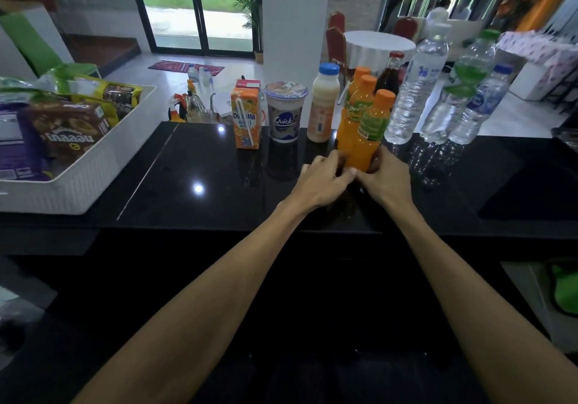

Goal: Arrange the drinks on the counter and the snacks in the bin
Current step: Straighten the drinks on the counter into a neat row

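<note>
Orange bottles [364,128]: the bases are covered by both hands; the two rear ones are largely masked by the front one.
Left hand [325,181]: the fingertips are partly lost beside the bottles.
Right hand [389,181]: the fingers are hidden round the far side.
Dark bottle [387,81]: only the red cap and shoulder are seen.
Red carton [248,84]: only the top is shown above the orange carton [245,122].
Bin [78,181]: cut off by the left edge.
Purple pack [12,153]: cropped, and the print cannot be read.
Clutter beyond the counter [194,103]: too small and blurred to be identified.
Green object [563,287]: cropped at the right edge and not identifiable.
</note>
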Available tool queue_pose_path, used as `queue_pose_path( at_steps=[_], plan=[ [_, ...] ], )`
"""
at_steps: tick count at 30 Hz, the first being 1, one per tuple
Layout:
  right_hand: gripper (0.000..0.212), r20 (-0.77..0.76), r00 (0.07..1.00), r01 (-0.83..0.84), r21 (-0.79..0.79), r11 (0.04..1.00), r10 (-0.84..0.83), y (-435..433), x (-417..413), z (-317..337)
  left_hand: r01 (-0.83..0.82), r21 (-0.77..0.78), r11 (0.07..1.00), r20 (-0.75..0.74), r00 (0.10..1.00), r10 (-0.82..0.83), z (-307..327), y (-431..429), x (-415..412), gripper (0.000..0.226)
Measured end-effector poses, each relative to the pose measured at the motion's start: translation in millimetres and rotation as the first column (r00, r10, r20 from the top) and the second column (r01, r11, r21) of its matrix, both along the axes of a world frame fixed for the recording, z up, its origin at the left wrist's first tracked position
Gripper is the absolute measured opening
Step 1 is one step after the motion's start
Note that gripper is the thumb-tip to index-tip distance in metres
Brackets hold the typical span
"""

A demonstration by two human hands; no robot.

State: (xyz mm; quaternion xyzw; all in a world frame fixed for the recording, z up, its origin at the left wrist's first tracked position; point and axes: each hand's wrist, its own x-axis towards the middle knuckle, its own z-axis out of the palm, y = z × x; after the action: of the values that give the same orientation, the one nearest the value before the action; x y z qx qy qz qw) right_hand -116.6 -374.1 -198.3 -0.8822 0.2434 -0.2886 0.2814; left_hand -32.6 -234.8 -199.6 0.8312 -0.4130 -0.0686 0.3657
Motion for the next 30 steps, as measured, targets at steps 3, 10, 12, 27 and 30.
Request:
queue_pose_path(
  at_steps=[3,10,12,27,30],
  plan=[
    [0.041,-0.017,1.0,0.022,-0.038,0.999,-0.022,2,1,0,0.006,0.008,1.0,0.02,1.0,-0.006,-2,0,2,0.057],
    [0.039,-0.018,1.0,-0.021,0.025,0.999,0.021,8,-8,2,0.0,0.009,1.0,0.037,0.999,0.0,-3,-1,4,0.057],
    [0.037,-0.013,1.0,-0.013,0.032,0.999,0.013,7,-9,2,-0.001,0.008,1.0,0.031,1.0,0.0,-4,-1,5,0.059],
    [0.046,-0.162,0.986,-0.019,0.106,0.994,0.036,-4,-22,42,-0.028,-0.038,0.999,-0.226,0.974,0.019,14,-5,14,0.05],
    [0.026,0.024,1.0,0.009,-0.092,0.996,-0.007,-13,-18,98,-0.084,-0.15,0.985,-0.2,0.978,0.053,21,-9,25,0.029]
  ],
)
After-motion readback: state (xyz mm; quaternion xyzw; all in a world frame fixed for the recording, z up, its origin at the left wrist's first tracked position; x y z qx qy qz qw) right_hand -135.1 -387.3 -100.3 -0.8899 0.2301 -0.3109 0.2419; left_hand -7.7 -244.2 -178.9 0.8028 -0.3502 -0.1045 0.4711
